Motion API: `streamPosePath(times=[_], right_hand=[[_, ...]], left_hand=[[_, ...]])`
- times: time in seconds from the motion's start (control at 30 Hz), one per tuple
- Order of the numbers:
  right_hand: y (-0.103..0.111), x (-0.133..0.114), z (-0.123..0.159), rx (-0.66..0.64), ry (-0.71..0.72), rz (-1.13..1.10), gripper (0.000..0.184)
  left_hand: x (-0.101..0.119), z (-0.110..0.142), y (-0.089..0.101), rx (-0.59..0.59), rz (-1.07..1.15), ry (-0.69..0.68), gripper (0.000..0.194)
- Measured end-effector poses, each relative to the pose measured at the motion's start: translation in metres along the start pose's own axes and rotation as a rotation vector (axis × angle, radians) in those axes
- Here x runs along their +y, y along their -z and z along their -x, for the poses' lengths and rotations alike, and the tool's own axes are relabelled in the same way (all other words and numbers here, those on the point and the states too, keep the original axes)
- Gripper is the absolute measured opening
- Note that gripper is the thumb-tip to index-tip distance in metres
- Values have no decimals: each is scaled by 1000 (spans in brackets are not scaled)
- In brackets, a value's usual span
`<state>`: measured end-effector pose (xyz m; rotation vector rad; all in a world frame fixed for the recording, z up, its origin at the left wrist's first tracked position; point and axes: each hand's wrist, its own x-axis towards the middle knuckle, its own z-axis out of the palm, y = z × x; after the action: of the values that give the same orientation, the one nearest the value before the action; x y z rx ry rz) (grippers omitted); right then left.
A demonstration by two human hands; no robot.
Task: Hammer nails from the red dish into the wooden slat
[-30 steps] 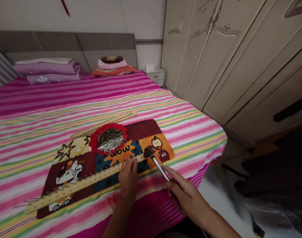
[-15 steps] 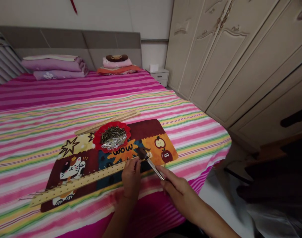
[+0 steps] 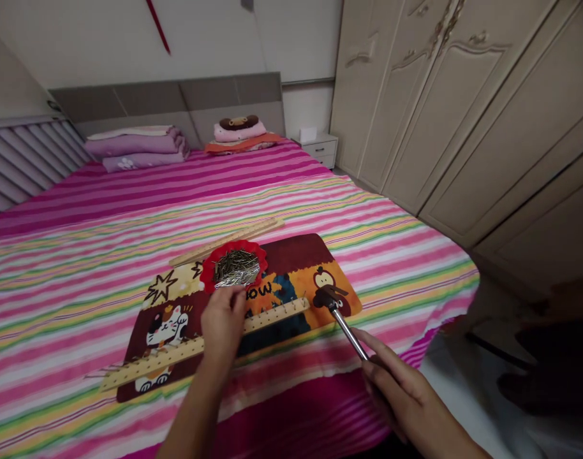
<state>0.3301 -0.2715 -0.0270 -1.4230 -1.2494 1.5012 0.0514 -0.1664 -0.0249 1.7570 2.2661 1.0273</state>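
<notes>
A colourful cartoon mat (image 3: 291,255) lies on the striped bed. Across it runs a long wooden strip (image 3: 277,313) with a row of nails along it. My left hand (image 3: 222,324) hovers over the strip's middle, fingers curled, close to a red dish (image 3: 234,268) heaped with small metal nails. My right hand (image 3: 406,395) grips the shiny handle of a small hammer (image 3: 337,309). Its dark head rests near the strip's right end.
A second wooden strip (image 3: 229,239) lies behind the red dish. The bed's edge runs along the right. Folded bedding (image 3: 136,143) is stacked at the headboard, a bedside cabinet (image 3: 320,150) stands beyond, and cream wardrobe doors (image 3: 464,108) fill the right side.
My left hand has left the strip's right end and moved left and back toward the red dish. The hammer has swung right, away from the strip. The view has tilted and shifted.
</notes>
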Motion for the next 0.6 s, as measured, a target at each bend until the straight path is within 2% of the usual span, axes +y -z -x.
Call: streamPosePath(times=[0.03,0.1,0.13,0.2,0.37,0.5,0.6], right_hand=[[1,1,0,14,-4,0,68],[3,3,0,46,-7,0,70],[3,4,0,58,-4,5,70],[4,5,1,75,8,20,70],[3,5,3,102,29,28,65],[0,1,5,147,14,11,60],[-2,-1,7,133,20,5,59]], left_hand=[[-3,-17,6,-36,-107,-3,25],[-11,-47,10,-204,-331,27,30],[-14,-59,9,-297,-414,38,31],[-21,-75,3,-397,-486,60,29],[-28,-84,-10,-424,-494,83,22],[-31,-84,-3,-409,-398,83,21],[-34,-83,5,-373,-283,108,19]])
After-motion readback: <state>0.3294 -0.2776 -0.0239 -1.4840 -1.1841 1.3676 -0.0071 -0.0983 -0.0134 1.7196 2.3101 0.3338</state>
